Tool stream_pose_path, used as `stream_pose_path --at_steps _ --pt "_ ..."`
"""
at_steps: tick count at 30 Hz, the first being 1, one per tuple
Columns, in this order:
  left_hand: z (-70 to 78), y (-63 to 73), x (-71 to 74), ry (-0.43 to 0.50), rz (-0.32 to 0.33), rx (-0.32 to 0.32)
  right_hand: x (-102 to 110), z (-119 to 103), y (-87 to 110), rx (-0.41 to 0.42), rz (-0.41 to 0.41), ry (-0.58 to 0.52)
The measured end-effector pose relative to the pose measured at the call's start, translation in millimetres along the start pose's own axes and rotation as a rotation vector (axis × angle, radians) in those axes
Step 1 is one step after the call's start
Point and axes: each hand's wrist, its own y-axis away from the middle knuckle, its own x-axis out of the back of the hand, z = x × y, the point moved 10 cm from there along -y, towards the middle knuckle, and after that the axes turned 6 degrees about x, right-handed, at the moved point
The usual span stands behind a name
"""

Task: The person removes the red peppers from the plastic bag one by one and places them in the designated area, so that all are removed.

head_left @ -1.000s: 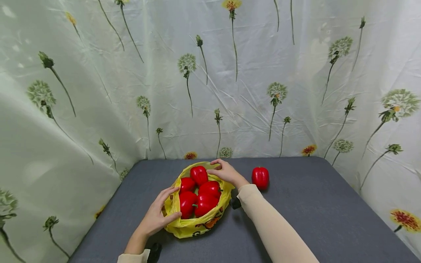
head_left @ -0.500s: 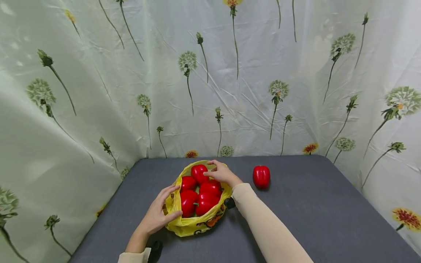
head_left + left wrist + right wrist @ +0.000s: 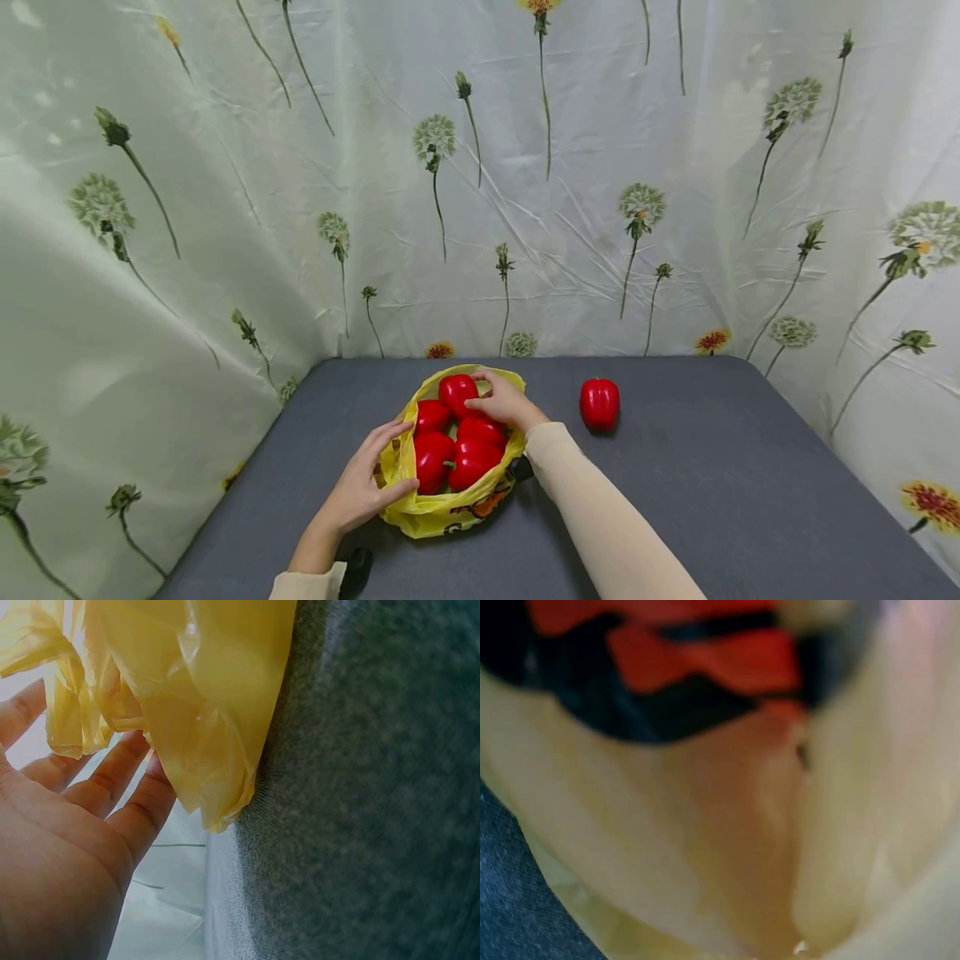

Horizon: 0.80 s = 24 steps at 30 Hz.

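A yellow plastic bag (image 3: 414,525) with its mouth facing up stands on the dark grey table and contains several red bell peppers (image 3: 432,462). My left hand (image 3: 356,492) rests against the bag's left side, thumb and fingers spread along the rim. In the left wrist view its fingers stretch behind the yellow plastic (image 3: 210,690). My right hand (image 3: 507,402) reaches into the bag, thumb and fingertips at the right edge of the rearmost pepper (image 3: 455,393); a gap shows between thumb and fingers. The right wrist view has only the blurred printed bag side (image 3: 682,825).
One more red bell pepper (image 3: 599,405) stands on the table (image 3: 697,500), to the right of the bag. A pale curtain (image 3: 570,208) with printed dandelions hangs behind the table and along both sides.
My right hand has shifted left and deeper into the bag, up to the rearmost pepper. My left hand stays at the rim. The view has shifted slightly.
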Motion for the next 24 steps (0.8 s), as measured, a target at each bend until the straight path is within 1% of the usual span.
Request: stream_pose_path --at_steps 10,18,24 --pt "0.8 -0.8 0.9 -0.007 0.004 -0.018 -4.5 -1.2 -2.6 0.019 -0.007 0.043" --pt "0.5 -1.4 1.2 -0.003 0.0 -0.002 -3.2 3.0 -0.5 -0.004 0.028 0.013" --pt "-1.0 -1.2 0.0 0.003 -0.004 0.005 -2.8 3.2 2.7 -0.018 0.037 -0.01"
